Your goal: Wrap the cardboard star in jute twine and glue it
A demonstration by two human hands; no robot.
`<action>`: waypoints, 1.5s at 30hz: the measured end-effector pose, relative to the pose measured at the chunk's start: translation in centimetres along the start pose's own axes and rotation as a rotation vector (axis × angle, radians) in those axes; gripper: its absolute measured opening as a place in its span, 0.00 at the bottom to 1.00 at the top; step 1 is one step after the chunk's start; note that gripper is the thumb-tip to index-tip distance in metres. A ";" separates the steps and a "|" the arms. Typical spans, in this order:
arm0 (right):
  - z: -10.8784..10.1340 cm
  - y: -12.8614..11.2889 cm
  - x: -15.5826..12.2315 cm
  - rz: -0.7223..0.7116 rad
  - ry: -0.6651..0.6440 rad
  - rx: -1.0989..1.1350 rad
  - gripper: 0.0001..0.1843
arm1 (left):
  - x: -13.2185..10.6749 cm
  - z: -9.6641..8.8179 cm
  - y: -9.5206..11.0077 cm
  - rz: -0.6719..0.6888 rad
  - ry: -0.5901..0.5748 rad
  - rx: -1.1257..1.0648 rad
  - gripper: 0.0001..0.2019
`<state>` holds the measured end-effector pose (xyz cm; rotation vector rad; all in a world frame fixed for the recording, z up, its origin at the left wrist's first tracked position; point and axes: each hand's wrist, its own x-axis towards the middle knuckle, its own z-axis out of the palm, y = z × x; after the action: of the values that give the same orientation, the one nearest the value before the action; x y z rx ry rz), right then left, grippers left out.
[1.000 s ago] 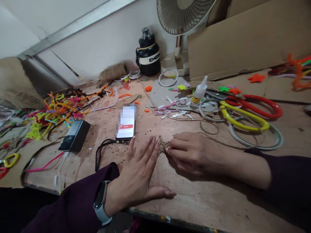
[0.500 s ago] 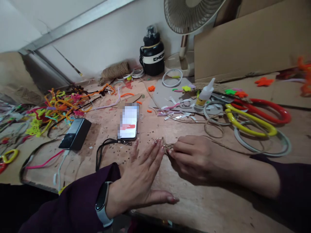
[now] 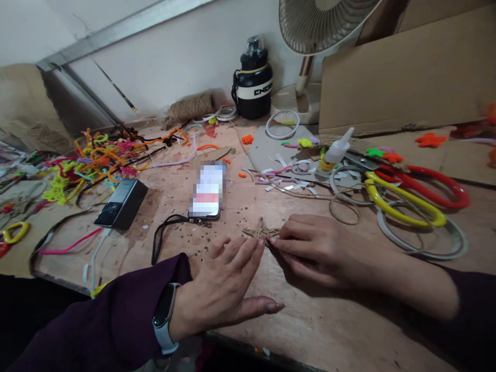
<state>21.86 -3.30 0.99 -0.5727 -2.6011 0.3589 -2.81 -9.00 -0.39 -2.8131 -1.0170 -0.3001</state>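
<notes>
A small star wound from jute twine [image 3: 259,231] lies on the wooden table [image 3: 310,320] just beyond my fingertips. My left hand [image 3: 227,284] rests flat on the table, fingers stretched out, its fingertips touching the star's near edge. My right hand [image 3: 315,250] is curled, its fingertips pinched on the star's right side. A strand of twine runs from under my right hand toward a loose loop [image 3: 343,206] on the right.
A phone [image 3: 208,190] with a black strap lies just beyond the star, a black power bank [image 3: 121,204] to its left. Pipe cleaners [image 3: 96,160] pile at far left. Glue bottle [image 3: 335,151], yellow and red scissors [image 3: 406,196], twine spool [image 3: 191,107], black flask [image 3: 253,77], fan, cardboard behind.
My left hand has drawn back a little toward me, uncovering more of the twine star. The view has shifted slightly to the right.
</notes>
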 end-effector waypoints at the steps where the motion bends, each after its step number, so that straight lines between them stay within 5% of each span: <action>1: -0.2 0.0 0.0 0.012 -0.001 0.018 0.12 | 0.0 0.0 0.0 0.001 -0.007 -0.005 0.39; 8: -0.5 0.2 0.1 0.143 -0.064 0.062 0.10 | -0.1 0.1 -0.1 -0.006 -0.020 -0.011 0.38; 13: -0.1 0.6 0.0 0.183 0.012 -0.132 0.15 | 0.0 0.1 0.0 -0.007 0.004 0.001 0.38; 29: 1.7 1.0 0.5 0.115 0.113 -0.175 0.16 | 0.0 0.3 0.0 -0.010 0.016 0.023 0.39; 45: 1.0 0.8 0.9 0.152 0.022 -0.144 0.19 | 0.4 0.0 -0.1 -0.021 -0.031 -0.006 0.37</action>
<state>20.89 -2.31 0.15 -0.8222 -2.5838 0.2132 -2.63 -8.68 -0.28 -2.8227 -1.0546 -0.2637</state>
